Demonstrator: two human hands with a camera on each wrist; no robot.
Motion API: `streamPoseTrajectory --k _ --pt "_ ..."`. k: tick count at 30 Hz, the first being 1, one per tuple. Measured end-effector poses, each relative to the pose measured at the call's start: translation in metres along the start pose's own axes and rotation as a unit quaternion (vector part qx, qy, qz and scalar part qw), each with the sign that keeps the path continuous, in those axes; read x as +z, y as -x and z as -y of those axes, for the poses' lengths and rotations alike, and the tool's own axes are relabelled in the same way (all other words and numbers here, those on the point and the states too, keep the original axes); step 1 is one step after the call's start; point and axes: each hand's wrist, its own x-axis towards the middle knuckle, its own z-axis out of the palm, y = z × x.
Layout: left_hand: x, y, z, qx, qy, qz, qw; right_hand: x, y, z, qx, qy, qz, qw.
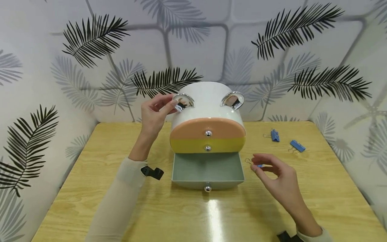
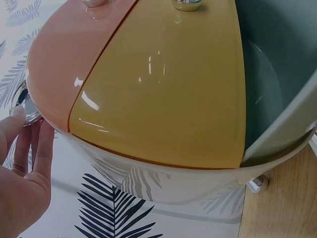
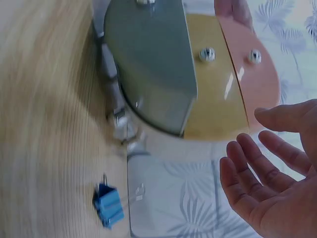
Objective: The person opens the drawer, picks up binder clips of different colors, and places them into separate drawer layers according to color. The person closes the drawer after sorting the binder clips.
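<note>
A white drawer box (image 1: pixel 207 97) with two shiny silver ears stands on the table, its peach and yellow drawers closed. The grey-green bottom drawer (image 1: pixel 208 185) is pulled out, and its visible inside holds nothing. My left hand (image 1: pixel 155 116) pinches the left silver ear (image 1: pixel 185 102) between thumb and fingers. To the right of the open drawer hovers my right hand (image 1: pixel 281 176), thumb and fingers loosely curved and apart with nothing between them. Behind those fingertips in the head view lies a partly hidden blue binder clip (image 1: pixel 260 165).
Two more blue binder clips, one standing (image 1: pixel 275 135) and one lying (image 1: pixel 297 146), are farther back on the right of the wooden table (image 1: pixel 99 188). A leaf-patterned wall covering (image 1: pixel 193 50) rises directly behind the box and along both sides.
</note>
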Motion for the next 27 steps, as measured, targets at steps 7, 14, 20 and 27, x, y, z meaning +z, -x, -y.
streamPoseTrajectory --k 7,14,20,27 --pt "0.001 0.000 -0.001 -0.001 -0.004 -0.001 1.0000 -0.019 -0.010 -0.027 0.042 0.038 -0.029 0.998" --pt "0.000 -0.001 -0.001 0.003 -0.005 0.000 1.0000 -0.029 -0.013 -0.058 0.083 0.073 -0.018 0.994" --pt "0.000 0.000 -0.001 0.003 -0.004 0.003 1.0000 -0.031 -0.012 -0.079 0.118 0.084 0.042 0.989" --pt "0.001 0.000 -0.001 0.001 0.000 0.002 1.0000 -0.026 -0.015 -0.092 0.133 0.076 0.113 0.982"
